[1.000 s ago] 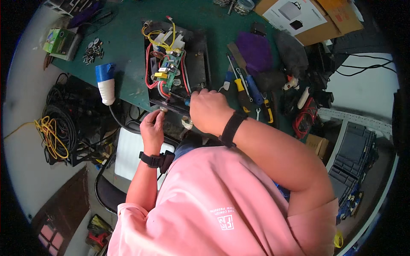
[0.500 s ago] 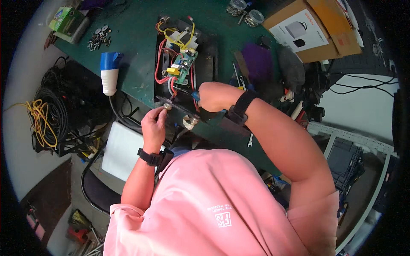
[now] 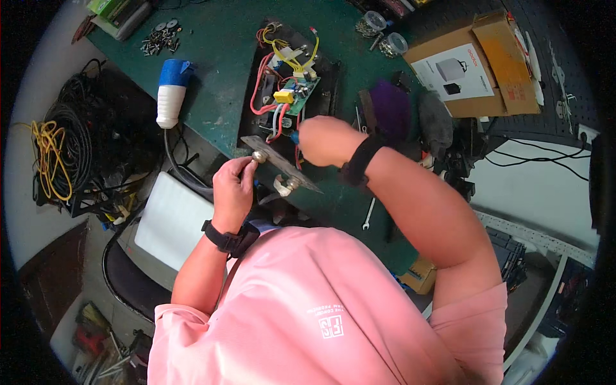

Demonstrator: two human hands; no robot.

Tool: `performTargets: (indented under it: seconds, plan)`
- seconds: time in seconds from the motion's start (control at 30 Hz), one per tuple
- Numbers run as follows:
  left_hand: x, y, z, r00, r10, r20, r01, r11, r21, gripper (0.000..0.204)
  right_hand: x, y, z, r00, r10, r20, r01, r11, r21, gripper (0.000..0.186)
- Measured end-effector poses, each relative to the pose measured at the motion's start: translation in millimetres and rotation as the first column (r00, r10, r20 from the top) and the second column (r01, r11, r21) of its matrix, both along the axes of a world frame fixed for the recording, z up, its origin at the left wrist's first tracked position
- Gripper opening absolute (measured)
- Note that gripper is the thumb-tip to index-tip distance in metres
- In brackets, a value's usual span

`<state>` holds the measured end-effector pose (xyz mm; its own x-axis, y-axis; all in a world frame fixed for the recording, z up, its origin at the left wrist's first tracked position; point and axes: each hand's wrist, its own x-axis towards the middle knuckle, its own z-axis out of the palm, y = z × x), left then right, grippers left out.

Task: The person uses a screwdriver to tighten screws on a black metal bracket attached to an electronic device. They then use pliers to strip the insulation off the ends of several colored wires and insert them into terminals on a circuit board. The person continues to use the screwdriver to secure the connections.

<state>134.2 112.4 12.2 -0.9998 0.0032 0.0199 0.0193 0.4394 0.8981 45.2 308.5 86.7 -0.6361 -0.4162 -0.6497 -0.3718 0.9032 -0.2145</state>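
My left hand (image 3: 234, 186) pinches a round metal connector (image 3: 259, 156) that sticks out of a dark flat panel (image 3: 280, 160). A second connector with a pale wrap (image 3: 283, 186) sits farther along this tilted panel. Behind it, on the bench, an open black housing (image 3: 326, 86) holds a green circuit board (image 3: 301, 96) with red, white and yellow wires. My right hand (image 3: 328, 141) is closed around a blue-handled tool (image 3: 295, 137), apparently a screwdriver, beside the wires between board and panel. My fingers hide most of the tool, and its tip cannot be made out.
A blue and white plug (image 3: 173, 93) on a thick cable lies at the left, below a heap of screws (image 3: 160, 40). At the right are a cardboard box (image 3: 459, 70), a purple cloth (image 3: 389, 106) and a wrench (image 3: 368, 213). A white-topped seat (image 3: 172, 221) stands beside the bench.
The panel in my left hand has turned, showing more of its face. My right hand remains by the wires, still holding the tool. The whole view has shifted slightly.
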Motion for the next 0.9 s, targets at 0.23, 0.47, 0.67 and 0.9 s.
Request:
performTargets:
  seconds: [0.23,0.47,0.67,0.9]
  plan:
    - [1,2,2,0.999,0.013,0.048,-0.016,0.998,0.054,0.013,-7,-6,-16,0.998,-0.022,0.063,0.025,0.999,-0.047,0.033]
    - [5,0,-13,1.0,0.014,0.027,-0.013,1.0,-0.006,0.013,-11,-11,-14,0.991,0.081,0.103,-0.085,0.996,0.031,0.034]
    - [26,2,48,0.999,0.049,0.024,-0.052,0.99,0.133,0.015,-4,-7,-21,0.998,0.021,0.055,-0.02,1.0,-0.003,0.023]
    - [7,48,90,0.632,-0.593,0.498,0.049,0.672,0.739,0.024,-12,-6,3,0.99,-0.104,0.095,0.106,0.994,-0.024,0.037]
